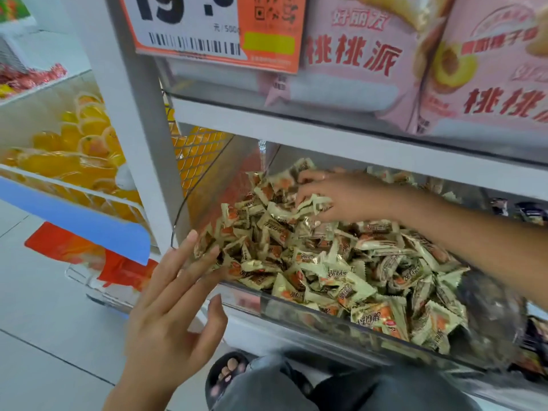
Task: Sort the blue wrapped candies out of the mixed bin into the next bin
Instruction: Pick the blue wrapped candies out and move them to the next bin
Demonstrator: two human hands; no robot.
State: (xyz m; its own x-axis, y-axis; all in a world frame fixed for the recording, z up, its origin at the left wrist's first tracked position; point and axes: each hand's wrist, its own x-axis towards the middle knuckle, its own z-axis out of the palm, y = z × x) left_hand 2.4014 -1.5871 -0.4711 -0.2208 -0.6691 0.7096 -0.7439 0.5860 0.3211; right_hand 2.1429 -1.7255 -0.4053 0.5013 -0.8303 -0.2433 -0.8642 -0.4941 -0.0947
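With the right hand (335, 197) curled into pale wrappers at the mixed bin (296, 307) rear, holding uncertain contents, and the left hand (175, 295) open and empty at its front rim, rake slowly to expose blue.

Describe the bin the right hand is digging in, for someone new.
Find the pink snack bags on the upper shelf. Directly below sits a clear plastic bin, right hand inside. Unlike the orange-filled bins to its left, it holds pale green wrapped candies.

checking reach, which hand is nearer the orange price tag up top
Right. The right hand digs in the candy pile just below the price tag; the left hand hovers lower, at the clear bin front corner.
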